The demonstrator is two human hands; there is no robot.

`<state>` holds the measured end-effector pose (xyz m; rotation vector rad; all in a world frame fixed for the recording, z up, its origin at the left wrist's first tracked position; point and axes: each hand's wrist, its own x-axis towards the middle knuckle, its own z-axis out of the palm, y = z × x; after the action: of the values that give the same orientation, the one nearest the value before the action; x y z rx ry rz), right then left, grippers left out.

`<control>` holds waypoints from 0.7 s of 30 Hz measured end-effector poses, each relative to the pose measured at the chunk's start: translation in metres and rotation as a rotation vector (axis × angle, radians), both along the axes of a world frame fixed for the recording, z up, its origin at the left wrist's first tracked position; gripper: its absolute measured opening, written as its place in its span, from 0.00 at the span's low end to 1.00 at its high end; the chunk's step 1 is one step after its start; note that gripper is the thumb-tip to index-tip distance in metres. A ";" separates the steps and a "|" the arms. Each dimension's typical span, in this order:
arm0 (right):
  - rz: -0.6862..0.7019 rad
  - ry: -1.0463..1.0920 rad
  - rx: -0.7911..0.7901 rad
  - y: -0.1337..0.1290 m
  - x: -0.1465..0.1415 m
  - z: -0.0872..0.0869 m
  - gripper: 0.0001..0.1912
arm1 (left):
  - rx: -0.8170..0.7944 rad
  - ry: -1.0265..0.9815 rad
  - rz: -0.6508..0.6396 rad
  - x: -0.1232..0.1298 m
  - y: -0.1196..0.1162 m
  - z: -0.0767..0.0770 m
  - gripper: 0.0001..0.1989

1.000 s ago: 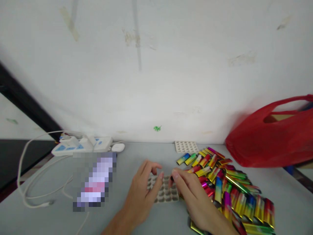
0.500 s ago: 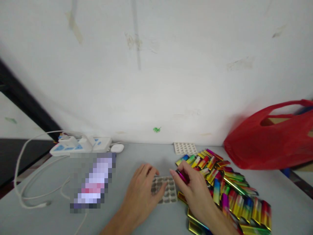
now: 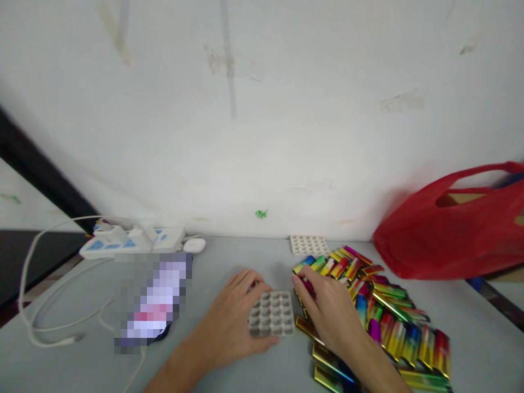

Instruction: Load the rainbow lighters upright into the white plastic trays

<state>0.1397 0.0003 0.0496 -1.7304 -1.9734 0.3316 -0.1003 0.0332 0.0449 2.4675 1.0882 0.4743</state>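
While the left hand (image 3: 233, 322) spans the near tray (image 3: 272, 314) on the tabletop (image 3: 221, 371) — thumb low, fingers curled over its left side — the right hand (image 3: 327, 305) angles inward beside the colourful cases (image 3: 395, 333), fingers pinching a reddish case (image 3: 310, 287).

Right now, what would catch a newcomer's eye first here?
The heap of shiny, rainbow-coloured pieces on the right of the table, partly behind the right hand. Then the big red bag against the wall at far right, and the left hand at a grey tray of small hollows.
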 end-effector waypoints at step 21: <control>0.303 -0.193 -0.214 -0.012 0.010 0.023 0.05 | 0.083 -0.058 0.060 0.004 -0.001 -0.008 0.29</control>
<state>0.1496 -0.0115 0.0725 -1.6377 -2.4245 0.5128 -0.0967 0.0323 0.0372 2.4816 1.1434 0.6171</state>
